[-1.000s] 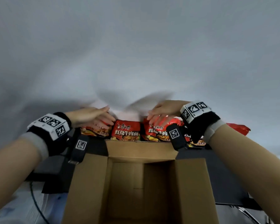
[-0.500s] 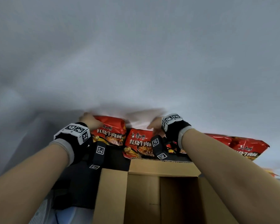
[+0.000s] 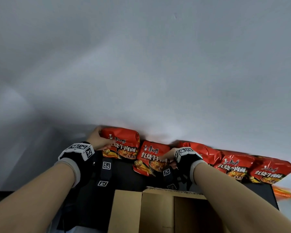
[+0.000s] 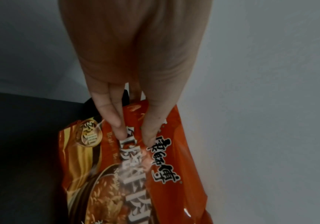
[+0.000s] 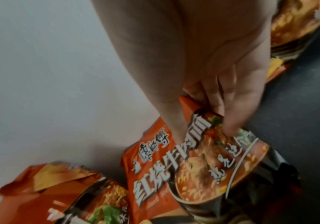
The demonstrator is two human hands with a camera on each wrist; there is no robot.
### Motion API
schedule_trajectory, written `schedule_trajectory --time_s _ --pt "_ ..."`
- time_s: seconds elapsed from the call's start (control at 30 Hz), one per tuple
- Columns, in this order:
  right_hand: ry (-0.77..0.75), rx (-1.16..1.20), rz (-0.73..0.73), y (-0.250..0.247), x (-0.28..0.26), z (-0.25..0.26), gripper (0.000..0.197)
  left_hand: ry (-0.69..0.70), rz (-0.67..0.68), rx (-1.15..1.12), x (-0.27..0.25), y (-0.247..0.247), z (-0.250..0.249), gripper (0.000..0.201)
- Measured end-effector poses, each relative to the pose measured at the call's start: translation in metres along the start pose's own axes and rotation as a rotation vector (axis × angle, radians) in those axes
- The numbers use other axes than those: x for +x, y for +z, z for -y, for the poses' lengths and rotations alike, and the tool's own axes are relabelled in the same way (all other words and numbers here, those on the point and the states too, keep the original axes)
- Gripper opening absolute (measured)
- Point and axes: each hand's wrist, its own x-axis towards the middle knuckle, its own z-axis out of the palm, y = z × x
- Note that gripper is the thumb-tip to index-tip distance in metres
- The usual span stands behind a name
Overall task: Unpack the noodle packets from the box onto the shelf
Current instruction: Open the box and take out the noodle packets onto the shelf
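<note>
Packets line a black shelf against a pale wall, each hand gripping one.

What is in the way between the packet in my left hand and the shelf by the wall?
Nothing visible. The left hand holds its noodle packet at the wall already, over the dark shelf. The neighbouring packet, held by the right hand, sits beside it.

A plain pale grey wall fills most of the head view, rising straight behind the far edge of the black surface. At the lower left edge of that view, a thin dark cable hangs down beside the surface's near left corner.
</note>
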Motion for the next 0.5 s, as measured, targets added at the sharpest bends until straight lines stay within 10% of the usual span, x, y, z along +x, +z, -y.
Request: schedule_trajectory --time_s 0.3,0.5 --pt "0.054 0.271 -0.018 0.003 0.007 -0.007 0.006 0.032 -0.045 -0.082 0.005 -0.009 0.008 0.029" --pt "-0.037 0.437 0.04 0.001 -0.004 -0.003 0.039 0.088 -0.045 -0.124 0.006 -0.017 0.01 0.022"
